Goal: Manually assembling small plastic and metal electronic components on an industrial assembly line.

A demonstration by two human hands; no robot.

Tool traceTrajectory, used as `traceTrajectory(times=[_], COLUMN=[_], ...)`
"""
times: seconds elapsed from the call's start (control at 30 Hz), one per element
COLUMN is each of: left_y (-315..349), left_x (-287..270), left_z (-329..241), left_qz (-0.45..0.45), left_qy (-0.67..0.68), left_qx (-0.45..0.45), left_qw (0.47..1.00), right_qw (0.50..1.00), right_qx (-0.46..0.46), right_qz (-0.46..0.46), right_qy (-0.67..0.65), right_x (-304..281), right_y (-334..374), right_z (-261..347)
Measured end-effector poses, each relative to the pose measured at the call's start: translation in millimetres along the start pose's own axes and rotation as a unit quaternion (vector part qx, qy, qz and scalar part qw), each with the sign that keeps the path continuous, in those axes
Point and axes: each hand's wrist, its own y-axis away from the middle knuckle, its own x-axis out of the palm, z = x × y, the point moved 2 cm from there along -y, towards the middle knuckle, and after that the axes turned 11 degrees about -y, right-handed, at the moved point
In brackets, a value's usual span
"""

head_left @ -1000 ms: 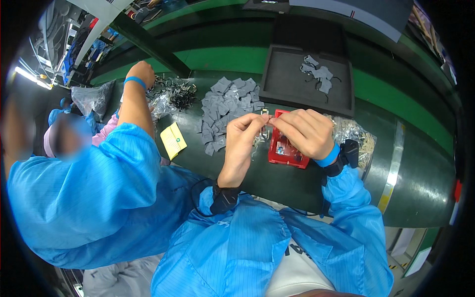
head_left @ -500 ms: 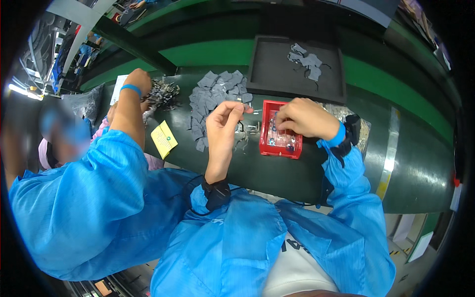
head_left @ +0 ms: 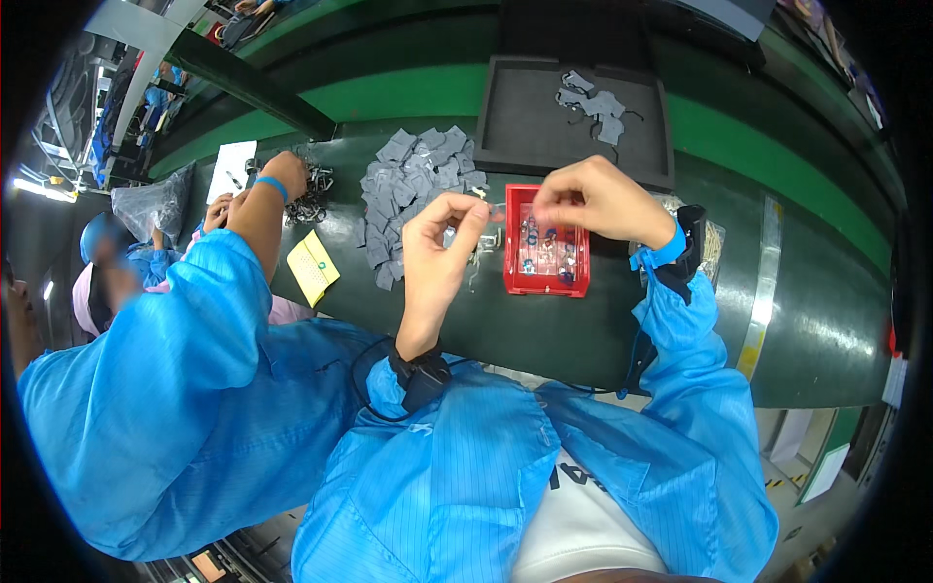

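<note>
My left hand (head_left: 440, 255) is raised over the green table, thumb and forefinger pinched together. Whatever sits at those fingertips is too small to make out. To its right stands a red bin (head_left: 546, 289) holding a clear tray and several small blue and shiny parts (head_left: 530, 264). Over the bin's upper right part is my right hand (head_left: 598, 204), its fingers drawn together; what they grip, if anything, cannot be made out. A heap of grey flat pieces (head_left: 403, 180) lies just beyond my left hand. Small metal parts (head_left: 489, 240) rest between that hand and the bin.
A black tray (head_left: 515, 126) with a few grey pieces (head_left: 604, 105) stands behind the bin. Pale strands (head_left: 712, 251) lie right of my right wrist. At left are a yellow card (head_left: 313, 269) and a co-worker's hand (head_left: 285, 175) at a pile of dark metal parts (head_left: 309, 206).
My right hand has lifted slightly up and away from the bin's contents, so more of the bin's inside shows. My left hand keeps its pinch. The whole view has shifted a little.
</note>
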Motion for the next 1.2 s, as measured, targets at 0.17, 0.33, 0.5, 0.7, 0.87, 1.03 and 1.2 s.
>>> traceTrajectory(times=[0.17, 0.33, 0.5, 0.7, 0.87, 1.03, 1.2], left_y=[4, 6, 6, 9, 13, 18, 18], left_x=[5, 3, 2, 2, -3, 3, 3], left_z=[-8, -19, -26, -29, -36, -40, -41], left_qz=[0.02, 0.032, 0.057, 0.028, -0.207, -0.204, -0.206], left_qy=[-0.048, -0.111, -0.186, -0.204, -0.298, -0.384, -0.42], left_qx=[0.07, 0.092, 0.147, 0.152, 0.258, 0.349, 0.375], left_qw=[0.996, 0.989, 0.97, 0.967, 0.895, 0.83, 0.8], right_qw=[0.943, 0.94, 0.925, 0.927, 0.915, 0.902, 0.888], right_qx=[0.045, 0.016, 0.035, 0.061, 0.073, 0.053, 0.06], right_qz=[-0.111, -0.124, -0.119, -0.096, -0.199, -0.241, -0.25], right_qy=[-0.31, -0.317, -0.358, -0.358, -0.344, -0.354, -0.38], right_x=[10, 15, 18, 22, 23, 31, 36], right_y=[-2, -1, -3, -5, -7, -5, -4], right_z=[25, 36, 32, 31, 35, 39, 47])
